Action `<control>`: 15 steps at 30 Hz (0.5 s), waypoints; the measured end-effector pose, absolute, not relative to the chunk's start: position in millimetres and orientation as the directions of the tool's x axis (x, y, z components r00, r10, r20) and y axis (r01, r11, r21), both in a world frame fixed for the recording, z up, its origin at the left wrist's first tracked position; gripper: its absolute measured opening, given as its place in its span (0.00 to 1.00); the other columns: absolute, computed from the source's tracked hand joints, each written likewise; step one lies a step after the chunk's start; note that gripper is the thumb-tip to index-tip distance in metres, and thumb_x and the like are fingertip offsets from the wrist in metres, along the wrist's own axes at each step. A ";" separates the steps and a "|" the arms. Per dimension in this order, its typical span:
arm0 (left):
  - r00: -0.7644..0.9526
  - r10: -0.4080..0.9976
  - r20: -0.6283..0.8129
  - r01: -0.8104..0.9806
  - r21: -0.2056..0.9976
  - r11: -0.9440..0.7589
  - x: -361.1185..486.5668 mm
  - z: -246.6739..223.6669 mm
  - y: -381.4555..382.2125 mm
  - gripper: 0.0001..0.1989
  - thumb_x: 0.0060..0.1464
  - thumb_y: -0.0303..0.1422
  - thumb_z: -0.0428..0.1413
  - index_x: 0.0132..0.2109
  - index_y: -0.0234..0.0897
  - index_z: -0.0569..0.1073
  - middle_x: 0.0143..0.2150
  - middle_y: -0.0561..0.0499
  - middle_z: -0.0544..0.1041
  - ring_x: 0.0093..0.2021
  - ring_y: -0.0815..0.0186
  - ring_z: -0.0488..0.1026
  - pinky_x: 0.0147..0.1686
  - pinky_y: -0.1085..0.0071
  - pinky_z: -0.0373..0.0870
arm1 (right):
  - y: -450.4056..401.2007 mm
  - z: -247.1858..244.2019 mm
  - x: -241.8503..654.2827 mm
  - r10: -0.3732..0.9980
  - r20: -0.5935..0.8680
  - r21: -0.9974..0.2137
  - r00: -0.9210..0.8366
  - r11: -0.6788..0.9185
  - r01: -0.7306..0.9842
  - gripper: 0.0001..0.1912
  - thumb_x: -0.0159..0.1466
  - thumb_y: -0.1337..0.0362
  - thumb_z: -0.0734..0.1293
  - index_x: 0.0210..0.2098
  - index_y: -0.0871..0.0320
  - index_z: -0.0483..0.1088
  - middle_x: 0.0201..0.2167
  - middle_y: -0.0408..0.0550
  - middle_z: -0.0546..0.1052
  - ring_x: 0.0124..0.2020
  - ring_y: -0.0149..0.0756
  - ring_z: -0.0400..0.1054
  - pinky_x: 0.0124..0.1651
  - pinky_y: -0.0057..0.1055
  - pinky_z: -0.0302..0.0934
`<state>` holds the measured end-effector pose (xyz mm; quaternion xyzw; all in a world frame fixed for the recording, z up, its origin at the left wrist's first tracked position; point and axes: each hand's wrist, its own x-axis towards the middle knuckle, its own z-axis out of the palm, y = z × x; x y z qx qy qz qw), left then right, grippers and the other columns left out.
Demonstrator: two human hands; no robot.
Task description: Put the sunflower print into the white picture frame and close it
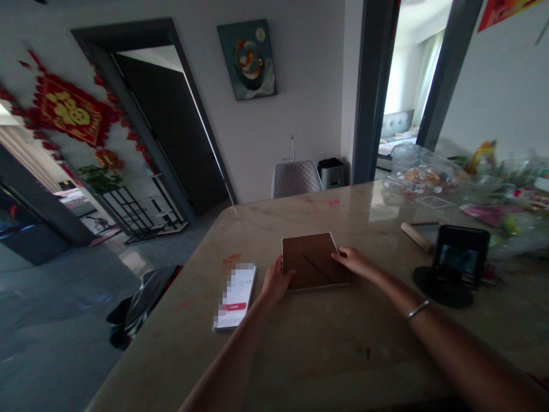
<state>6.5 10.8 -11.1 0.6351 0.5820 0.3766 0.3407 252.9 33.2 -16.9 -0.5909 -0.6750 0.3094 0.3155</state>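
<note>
A picture frame [312, 258] lies on the table with its brown back facing up. It has a thin pale rim, and a dark slanting line crosses the backing. My left hand [277, 279] grips its left edge near the front corner, thumb on top of the board. On the opposite side, my right hand [349, 260] holds the right edge with its fingertips closed on it. The front face of the frame is hidden. Left of my left hand, a phone [237, 297] with a lit, partly blurred screen lies on the table.
The stone-look table [309, 355] spans the foreground. On its right stand a small dark screen on a round base [458, 257] and a wooden-edged item [418, 237]. Clear plastic bags and packages [429, 171] crowd the far right. A quilted chair [297, 178] stands behind.
</note>
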 end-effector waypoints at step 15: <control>0.074 0.991 0.107 0.506 0.853 -0.130 3.1 -15.7 13.7 0.26 0.42 0.25 0.57 0.52 0.36 0.65 0.49 0.43 0.72 0.49 0.57 0.68 0.47 0.61 0.64 | 31.9 -21.4 250.6 0.969 0.120 -0.812 -0.215 0.221 0.541 0.15 0.53 0.66 0.66 0.41 0.61 0.69 0.41 0.53 0.75 0.40 0.39 0.69 0.42 0.33 0.61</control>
